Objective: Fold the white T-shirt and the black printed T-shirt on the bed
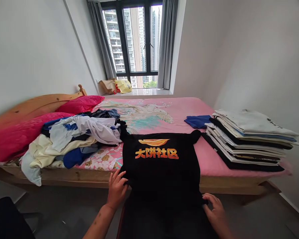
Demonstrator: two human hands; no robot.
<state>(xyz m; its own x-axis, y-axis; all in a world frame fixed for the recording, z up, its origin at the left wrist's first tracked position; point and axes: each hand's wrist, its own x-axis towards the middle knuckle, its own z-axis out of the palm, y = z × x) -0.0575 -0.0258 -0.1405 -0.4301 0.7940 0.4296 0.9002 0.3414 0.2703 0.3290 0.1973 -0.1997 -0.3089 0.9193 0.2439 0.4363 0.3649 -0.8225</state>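
A black T-shirt (161, 179) with orange lettering and a bowl-like print lies face up, its upper part on the bed and its lower part drawn over the edge toward me. At its left side, my left hand (117, 189) grips the cloth, fingers bent and slightly apart. My right hand (215, 210) pinches the lower right edge between thumb and fingers. Both sleeves look bunched at the far corners. The lowest part of the shirt merges with dark cloth beneath, so its hem is hard to make out.
Left on the bed is a loose heap of clothes (72, 136) beside red pillows (79, 103). A stack of folded shirts (249, 142) stands at right, with a blue folded cloth (196, 121) next to it. A dark chair (8, 219) is at lower left. Bags (123, 86) rest on the windowsill.
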